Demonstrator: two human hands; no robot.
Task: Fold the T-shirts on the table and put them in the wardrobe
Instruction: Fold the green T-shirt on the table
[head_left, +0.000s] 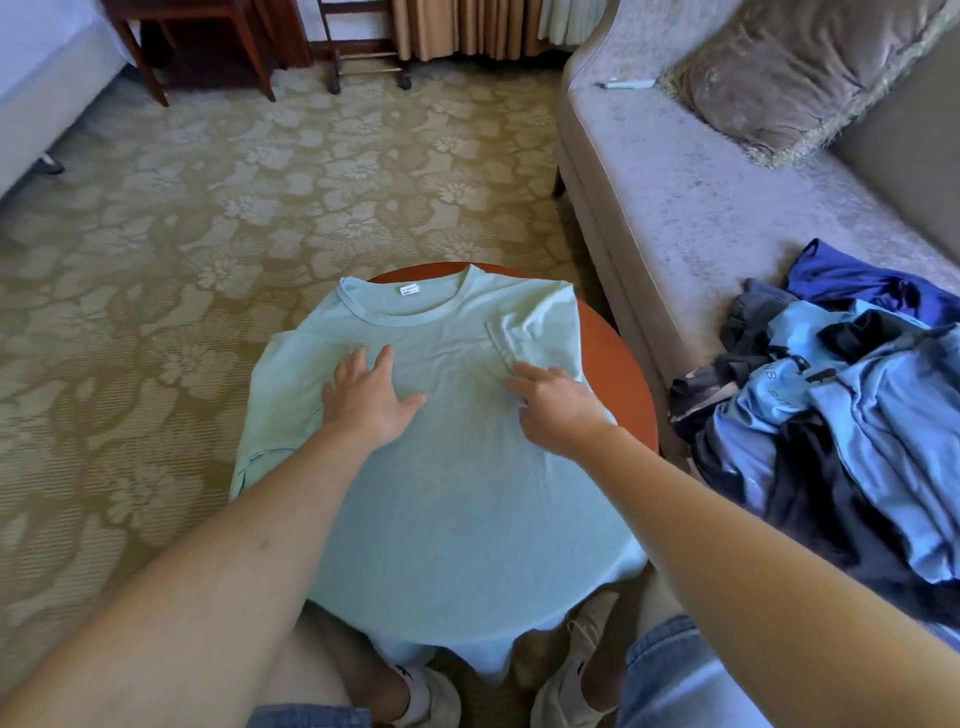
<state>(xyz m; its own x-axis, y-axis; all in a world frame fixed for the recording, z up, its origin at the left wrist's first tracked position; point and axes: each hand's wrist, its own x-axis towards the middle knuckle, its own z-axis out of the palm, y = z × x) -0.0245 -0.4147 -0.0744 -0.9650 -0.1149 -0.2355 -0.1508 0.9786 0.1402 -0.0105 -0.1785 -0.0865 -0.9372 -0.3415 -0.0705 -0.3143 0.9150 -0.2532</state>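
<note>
A pale mint-green T-shirt (441, 467) lies spread over a small round reddish-brown table (621, 364), collar at the far side, hem hanging off the near edge. Its right sleeve is folded inward across the chest. My left hand (363, 395) presses flat on the shirt's left chest, fingers spread. My right hand (556, 405) rests on the cloth just below the folded sleeve, its index finger stretched toward the sleeve's hem and the other fingers bent. A heap of blue, light-blue and black T-shirts (841, 410) lies on the sofa at the right.
A grey sofa (691, 208) with a brown cushion (779, 78) stands right of the table. Patterned carpet (208, 234) covers the floor. A wooden chair (197, 47) and a luggage rack (363, 47) stand at the back, a bed edge at far left. My feet are under the table.
</note>
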